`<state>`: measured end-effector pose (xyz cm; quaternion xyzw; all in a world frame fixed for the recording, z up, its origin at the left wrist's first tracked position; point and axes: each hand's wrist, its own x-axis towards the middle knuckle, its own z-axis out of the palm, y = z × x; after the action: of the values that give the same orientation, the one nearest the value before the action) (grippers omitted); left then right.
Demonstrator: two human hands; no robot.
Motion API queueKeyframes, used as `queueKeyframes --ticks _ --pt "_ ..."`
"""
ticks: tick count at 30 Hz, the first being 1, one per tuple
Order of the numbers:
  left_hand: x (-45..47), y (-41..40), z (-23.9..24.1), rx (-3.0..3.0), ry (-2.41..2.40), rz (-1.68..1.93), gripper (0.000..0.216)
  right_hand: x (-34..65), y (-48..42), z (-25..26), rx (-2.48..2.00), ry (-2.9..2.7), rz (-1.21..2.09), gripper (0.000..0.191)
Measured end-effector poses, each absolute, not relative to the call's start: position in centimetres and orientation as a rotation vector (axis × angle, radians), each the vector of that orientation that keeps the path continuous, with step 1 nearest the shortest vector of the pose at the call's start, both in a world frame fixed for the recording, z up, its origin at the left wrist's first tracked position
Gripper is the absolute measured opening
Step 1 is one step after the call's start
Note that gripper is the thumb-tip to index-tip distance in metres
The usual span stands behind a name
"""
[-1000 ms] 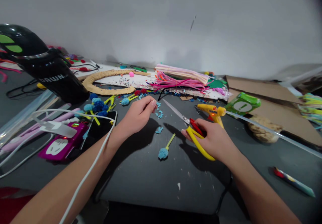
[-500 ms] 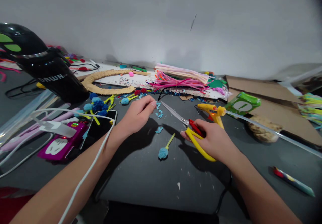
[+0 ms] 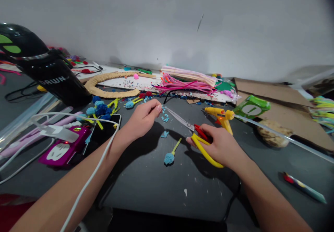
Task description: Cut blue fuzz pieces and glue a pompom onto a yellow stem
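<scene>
My right hand (image 3: pixel 219 143) grips a pair of scissors (image 3: pixel 190 125) with red and yellow handles, fingers wrapped round them. The blades look closed and point toward my left hand (image 3: pixel 144 117). That hand is closed in a pinch; whatever its fingertips hold is hidden or too small to name. Between the hands lie small blue clippings (image 3: pixel 165 118) on the dark table. Nearer to me rests a blue fuzzy ball on a yellow-green stem (image 3: pixel 169 158). More blue balls on such stems (image 3: pixel 100 108) are heaped left of my left hand.
A black bottle (image 3: pixel 54 75) and a purple power strip (image 3: pixel 66 145) stand left, with a white cable crossing my left forearm. A yellow glue gun (image 3: pixel 220 113) with a long clear stick lies right. Pink pipe cleaners (image 3: pixel 188 82), a tan ring (image 3: pixel 95 86) and cardboard (image 3: pixel 294 124) sit behind.
The scissors have shifted slightly left, their tips a little nearer my left hand. Otherwise the hands and the things on the table hold their places.
</scene>
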<state>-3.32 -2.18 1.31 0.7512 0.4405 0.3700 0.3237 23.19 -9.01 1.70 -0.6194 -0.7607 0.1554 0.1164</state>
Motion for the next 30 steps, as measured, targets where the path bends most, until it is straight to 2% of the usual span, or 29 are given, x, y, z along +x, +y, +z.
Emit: queueKeyframes --ticks 30 --pt "-3.26 -2.19 1.43 2.010 1.180 0.953 0.028 23.44 -8.93 1.40 -1.800 -2.271 0.425 0.046"
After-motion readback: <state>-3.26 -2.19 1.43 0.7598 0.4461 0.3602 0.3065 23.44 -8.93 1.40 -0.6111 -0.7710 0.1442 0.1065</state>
